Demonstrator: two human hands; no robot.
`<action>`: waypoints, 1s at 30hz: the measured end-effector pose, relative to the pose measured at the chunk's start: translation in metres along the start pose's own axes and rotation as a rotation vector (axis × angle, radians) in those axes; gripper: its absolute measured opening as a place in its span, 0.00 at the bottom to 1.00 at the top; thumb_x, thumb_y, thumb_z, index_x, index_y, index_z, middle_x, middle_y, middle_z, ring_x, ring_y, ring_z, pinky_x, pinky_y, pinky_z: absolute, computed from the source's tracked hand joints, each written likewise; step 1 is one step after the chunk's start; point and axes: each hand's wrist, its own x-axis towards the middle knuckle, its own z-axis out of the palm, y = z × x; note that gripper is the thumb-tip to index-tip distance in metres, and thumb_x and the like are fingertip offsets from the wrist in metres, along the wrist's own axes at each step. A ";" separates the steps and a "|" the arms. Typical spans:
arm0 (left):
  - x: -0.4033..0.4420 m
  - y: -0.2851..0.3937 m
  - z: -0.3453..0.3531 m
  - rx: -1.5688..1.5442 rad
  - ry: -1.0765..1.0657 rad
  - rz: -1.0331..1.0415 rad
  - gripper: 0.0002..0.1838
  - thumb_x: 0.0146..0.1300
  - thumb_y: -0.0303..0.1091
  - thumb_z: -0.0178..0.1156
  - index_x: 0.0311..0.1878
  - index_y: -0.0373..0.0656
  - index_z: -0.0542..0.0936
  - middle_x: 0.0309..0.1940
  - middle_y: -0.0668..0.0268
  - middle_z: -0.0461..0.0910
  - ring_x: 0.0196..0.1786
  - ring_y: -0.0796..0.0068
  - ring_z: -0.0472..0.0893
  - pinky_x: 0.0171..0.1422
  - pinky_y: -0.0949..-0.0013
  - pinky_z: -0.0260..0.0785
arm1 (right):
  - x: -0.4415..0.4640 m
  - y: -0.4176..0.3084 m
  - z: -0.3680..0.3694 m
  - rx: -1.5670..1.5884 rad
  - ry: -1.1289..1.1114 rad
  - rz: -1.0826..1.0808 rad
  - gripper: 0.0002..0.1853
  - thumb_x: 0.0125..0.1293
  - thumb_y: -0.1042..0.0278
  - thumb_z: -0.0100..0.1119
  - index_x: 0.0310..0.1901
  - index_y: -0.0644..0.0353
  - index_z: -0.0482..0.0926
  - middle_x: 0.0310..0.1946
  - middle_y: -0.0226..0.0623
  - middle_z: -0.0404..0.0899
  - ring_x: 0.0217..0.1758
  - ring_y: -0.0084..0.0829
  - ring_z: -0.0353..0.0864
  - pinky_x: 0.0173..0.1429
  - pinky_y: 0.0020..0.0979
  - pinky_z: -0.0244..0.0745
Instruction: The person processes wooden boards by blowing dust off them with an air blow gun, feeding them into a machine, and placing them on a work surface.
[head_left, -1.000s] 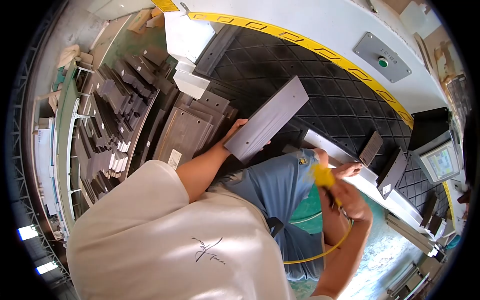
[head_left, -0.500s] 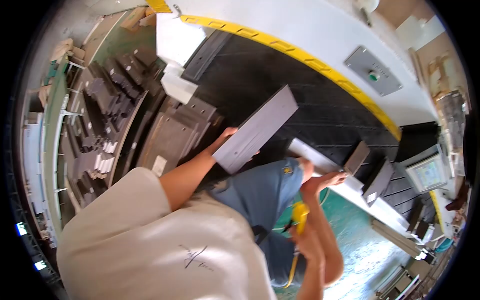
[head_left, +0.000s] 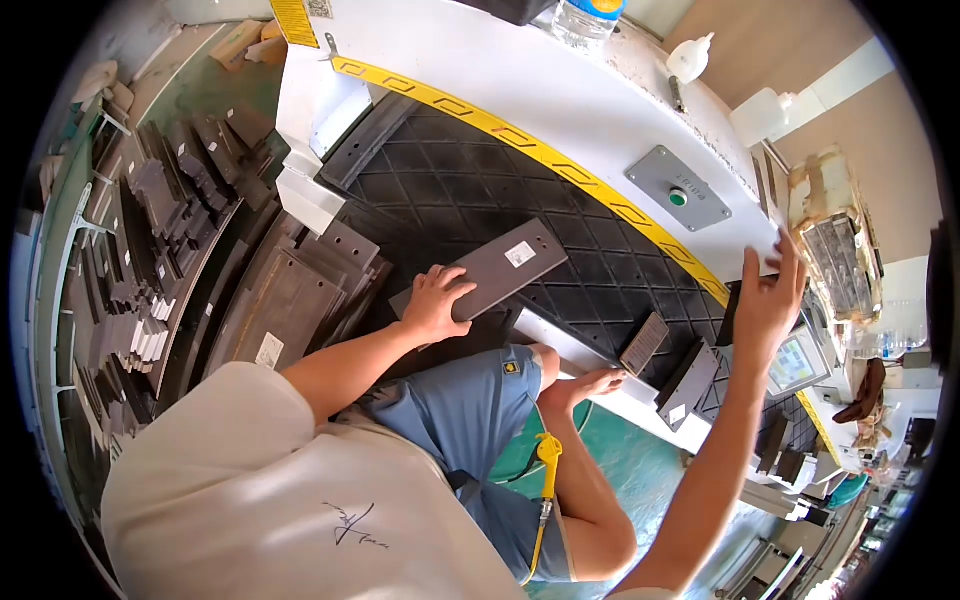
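A grey rectangular metal plate (head_left: 505, 270) with a white label and a hole near its far end lies low over the black mat. Over its near end, my left hand (head_left: 437, 303) grips it from above, fingers on top and thumb toward the front edge. My right hand (head_left: 772, 305) is raised at the right, in front of the white machine, fingers apart and holding nothing. A yellow air blow gun (head_left: 548, 452) with a yellow hose rests by my bent leg, touched by neither hand.
The black grooved mat (head_left: 420, 165) lies behind a yellow-striped edge. A panel with a green button (head_left: 678, 198) sits on the white housing. Two small dark blocks, one a brown block (head_left: 644, 344), lie right. Racks of dark tooling (head_left: 150, 220) and stacked plates (head_left: 270, 310) stand left.
The plate has been lowered from its tilt, and its labelled face now shows. My right hand has let go of the air blow gun and risen to the right.
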 end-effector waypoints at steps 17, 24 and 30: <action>-0.010 -0.040 0.028 -0.304 0.518 -0.663 0.17 0.65 0.34 0.66 0.57 0.47 0.82 0.59 0.60 0.82 0.66 0.50 0.77 0.69 0.47 0.68 | -0.122 -0.077 0.125 0.867 -0.584 0.607 0.09 0.79 0.65 0.63 0.48 0.61 0.84 0.31 0.34 0.85 0.31 0.24 0.82 0.36 0.28 0.76; -0.109 -0.046 0.038 -0.463 0.402 -1.158 0.16 0.72 0.36 0.59 0.59 0.43 0.79 0.50 0.54 0.85 0.57 0.47 0.82 0.64 0.51 0.74 | -0.307 -0.150 0.287 0.685 -1.010 0.239 0.14 0.79 0.65 0.59 0.55 0.64 0.86 0.46 0.57 0.87 0.49 0.61 0.85 0.58 0.50 0.80; -0.098 -0.037 0.026 -0.411 0.141 -0.993 0.19 0.73 0.50 0.65 0.44 0.40 0.84 0.42 0.54 0.87 0.47 0.49 0.87 0.52 0.51 0.77 | -0.346 -0.204 0.295 0.696 -0.717 -0.138 0.04 0.68 0.70 0.64 0.42 0.56 0.84 0.39 0.42 0.80 0.48 0.47 0.80 0.52 0.47 0.77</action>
